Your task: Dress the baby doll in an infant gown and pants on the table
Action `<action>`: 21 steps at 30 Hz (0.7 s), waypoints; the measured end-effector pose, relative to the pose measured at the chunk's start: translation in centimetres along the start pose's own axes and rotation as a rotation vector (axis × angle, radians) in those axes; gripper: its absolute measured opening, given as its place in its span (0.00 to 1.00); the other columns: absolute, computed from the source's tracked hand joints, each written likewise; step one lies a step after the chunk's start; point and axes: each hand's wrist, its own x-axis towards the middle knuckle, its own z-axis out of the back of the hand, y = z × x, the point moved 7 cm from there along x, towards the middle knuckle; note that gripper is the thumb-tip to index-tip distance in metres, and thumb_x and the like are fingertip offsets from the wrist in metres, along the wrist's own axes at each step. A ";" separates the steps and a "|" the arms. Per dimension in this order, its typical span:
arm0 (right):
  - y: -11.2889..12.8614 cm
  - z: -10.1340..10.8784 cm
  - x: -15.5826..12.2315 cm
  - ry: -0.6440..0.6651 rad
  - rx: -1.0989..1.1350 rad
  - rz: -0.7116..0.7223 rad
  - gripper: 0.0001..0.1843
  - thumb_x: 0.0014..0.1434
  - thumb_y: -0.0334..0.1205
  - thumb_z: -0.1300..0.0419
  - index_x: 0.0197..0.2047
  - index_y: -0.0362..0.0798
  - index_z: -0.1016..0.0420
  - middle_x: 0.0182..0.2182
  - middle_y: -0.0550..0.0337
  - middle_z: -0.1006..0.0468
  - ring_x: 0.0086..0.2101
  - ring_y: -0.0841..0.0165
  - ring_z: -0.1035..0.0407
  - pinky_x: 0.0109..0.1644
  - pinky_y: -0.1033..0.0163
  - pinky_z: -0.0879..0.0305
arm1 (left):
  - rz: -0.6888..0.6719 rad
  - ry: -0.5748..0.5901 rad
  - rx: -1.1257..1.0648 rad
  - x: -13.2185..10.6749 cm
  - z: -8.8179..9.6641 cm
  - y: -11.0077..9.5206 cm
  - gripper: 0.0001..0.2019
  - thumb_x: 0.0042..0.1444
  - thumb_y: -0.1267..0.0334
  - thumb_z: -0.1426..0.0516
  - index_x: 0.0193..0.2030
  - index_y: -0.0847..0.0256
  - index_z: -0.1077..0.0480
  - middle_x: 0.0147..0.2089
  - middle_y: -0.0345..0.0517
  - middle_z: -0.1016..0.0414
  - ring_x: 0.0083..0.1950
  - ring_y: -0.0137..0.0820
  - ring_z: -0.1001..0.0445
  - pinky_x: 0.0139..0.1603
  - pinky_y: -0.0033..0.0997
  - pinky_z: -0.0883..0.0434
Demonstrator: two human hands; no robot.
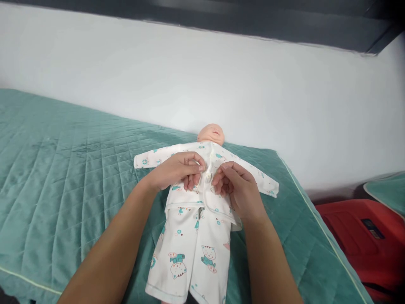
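A baby doll (210,133) lies on its back, with its head by the wall. It wears a white printed baby shirt (221,207) with a button placket down the front, sleeves spread to both sides, and matching trousers (209,249). Over the chest, my left hand (185,169) has thumb and forefinger pinched together beside the placket. My right hand (236,181) is across from it, its thumb and forefinger also pinched. A pale button (208,176) shows between the hands. Whether either pinch holds cloth is hidden.
The doll rests on a green quilted cover (79,181) on a bed. Behind it rises a white wall (190,76), with a dark beam (221,19) above. To the right of the bed's edge stands a red plastic object (354,240), partly under another green cloth (387,192).
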 end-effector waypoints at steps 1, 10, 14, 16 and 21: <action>0.1 0.0 -0.1 0.001 -0.002 0.010 0.13 0.63 0.48 0.41 0.31 0.49 0.29 0.25 0.61 0.22 0.20 0.73 0.35 0.23 0.67 0.44 | -0.028 -0.030 -0.018 0.1 0.0 -0.2 0.08 0.60 0.59 0.41 0.38 0.60 0.32 0.24 0.38 0.27 0.20 0.25 0.30 0.20 0.23 0.35; 2.8 -3.5 -2.4 0.156 -0.663 0.299 0.08 0.64 0.39 0.43 0.35 0.50 0.25 0.35 0.59 0.21 0.39 0.65 0.29 0.46 0.58 0.35 | -0.235 -0.798 -0.026 -6.9 3.9 3.5 0.04 0.57 0.62 0.41 0.37 0.59 0.31 0.22 0.33 0.33 0.23 0.23 0.34 0.26 0.24 0.36; 2.1 -5.8 -5.1 0.257 -1.130 0.516 0.08 0.61 0.30 0.44 0.42 0.49 0.27 0.45 0.56 0.24 0.48 0.60 0.34 0.53 0.54 0.39 | -0.123 -0.727 0.164 -11.2 2.8 5.7 0.06 0.56 0.63 0.40 0.41 0.58 0.29 0.33 0.38 0.28 0.34 0.26 0.29 0.36 0.27 0.33; 1.4 -6.0 -6.0 0.197 -1.318 0.556 0.11 0.60 0.30 0.43 0.46 0.49 0.27 0.48 0.54 0.25 0.49 0.58 0.36 0.52 0.52 0.41 | -0.108 -0.638 0.274 -12.3 1.7 5.8 0.09 0.56 0.66 0.41 0.44 0.56 0.29 0.39 0.40 0.27 0.41 0.29 0.28 0.42 0.29 0.32; 0.8 -6.1 -6.5 0.066 -1.510 0.578 0.07 0.62 0.31 0.43 0.42 0.49 0.28 0.42 0.57 0.23 0.45 0.59 0.35 0.47 0.53 0.43 | -0.174 -0.527 0.439 -12.6 -0.1 4.9 0.09 0.56 0.70 0.43 0.44 0.56 0.31 0.45 0.43 0.30 0.46 0.31 0.30 0.48 0.31 0.33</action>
